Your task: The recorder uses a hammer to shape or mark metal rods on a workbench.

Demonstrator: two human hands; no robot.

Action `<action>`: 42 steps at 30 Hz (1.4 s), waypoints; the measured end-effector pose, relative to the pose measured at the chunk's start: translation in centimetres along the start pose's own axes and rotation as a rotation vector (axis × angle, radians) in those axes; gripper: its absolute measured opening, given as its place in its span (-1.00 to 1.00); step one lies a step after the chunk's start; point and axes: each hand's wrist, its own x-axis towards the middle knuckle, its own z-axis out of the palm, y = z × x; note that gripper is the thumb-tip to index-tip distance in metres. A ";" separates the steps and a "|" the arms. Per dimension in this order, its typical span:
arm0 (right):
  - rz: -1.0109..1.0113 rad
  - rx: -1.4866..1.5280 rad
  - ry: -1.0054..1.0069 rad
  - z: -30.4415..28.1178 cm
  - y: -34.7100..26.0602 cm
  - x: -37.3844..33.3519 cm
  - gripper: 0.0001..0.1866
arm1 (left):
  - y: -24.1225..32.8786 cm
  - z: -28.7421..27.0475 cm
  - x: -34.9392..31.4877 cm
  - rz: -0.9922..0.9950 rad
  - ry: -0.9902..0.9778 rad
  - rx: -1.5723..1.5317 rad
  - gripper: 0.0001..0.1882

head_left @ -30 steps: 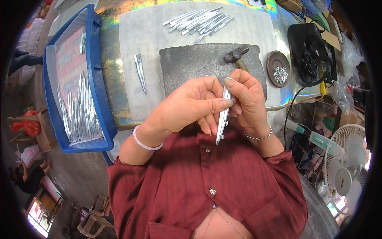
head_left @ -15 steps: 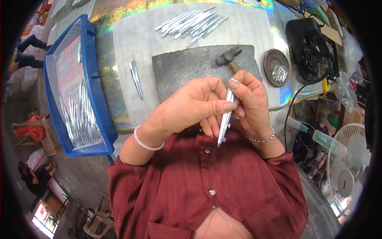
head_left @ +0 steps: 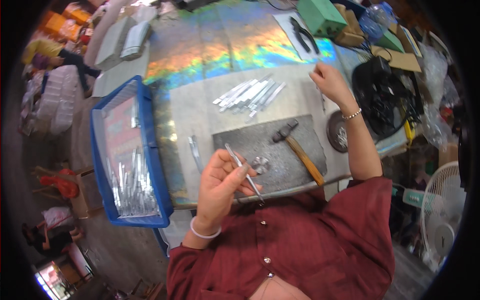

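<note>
In my left hand (head_left: 222, 182), a slim silver drawing compass (head_left: 245, 167) is pinched between thumb and fingers, above the near edge of a dark stone slab (head_left: 230, 131). My right hand (head_left: 332, 85) is stretched out over the far right of the table, its fingers curled closed; what they hold, if anything, is hidden. Just below it shows a thin dark object (head_left: 321, 100), too blurred to name. On the slab lie a hammer (head_left: 306, 161) with a wooden handle and a shiny round metal piece (head_left: 260, 165), beside my left fingers.
Silver metal pieces (head_left: 250, 95) are heaped beyond the slab, with another (head_left: 195, 152) to its left. A blue tray (head_left: 148, 150) holds many more. At right sit a brown dish (head_left: 334, 131) of small parts and a black bag (head_left: 385, 95). Pliers (head_left: 304, 36) lie at the back.
My right hand has let go of the compass and moved away to the far right. My left hand keeps the compass, now lower in view. The view has shifted, bringing the pliers and green box into sight.
</note>
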 end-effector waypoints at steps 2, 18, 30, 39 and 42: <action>-0.072 -0.275 0.048 1.2 0.0 1.2 -0.84 | -0.1 0.3 -0.4 0.029 0.078 -0.041 -0.85; -0.099 1.142 -0.311 0.7 -18.4 -14.7 -0.82 | -3.7 0.3 -0.1 -0.089 -0.117 -0.581 -0.90; 0.296 1.366 -0.596 1.6 -19.8 -17.5 -0.96 | -3.7 -0.5 -4.2 -0.050 -0.200 0.172 -0.87; 0.470 1.350 -0.630 2.0 -19.9 -18.3 -0.93 | -3.5 -0.1 -5.2 -0.214 -0.215 0.236 -0.90; 0.502 1.349 -0.605 2.2 -19.9 -18.3 -0.90 | -3.3 0.0 -5.2 -0.276 -0.217 0.202 -0.90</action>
